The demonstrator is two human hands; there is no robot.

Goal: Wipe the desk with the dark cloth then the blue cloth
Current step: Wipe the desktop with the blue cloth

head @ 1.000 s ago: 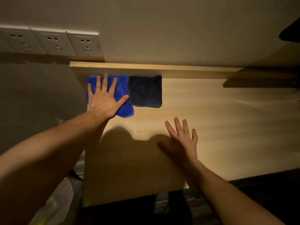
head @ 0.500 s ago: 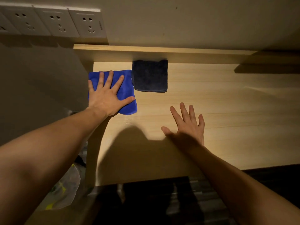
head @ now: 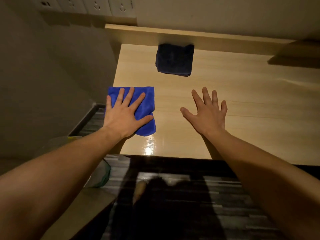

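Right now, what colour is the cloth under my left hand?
Bright blue cloth, under the left hand; seen in the head view.

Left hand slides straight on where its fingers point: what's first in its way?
Bare desk, then the raised back edge. The left hand, flat on the blue cloth, points left of the dark cloth, probably missing it; depth unclear.

The left hand lies flat on the blue cloth on the desk, with the dark cloth apart.
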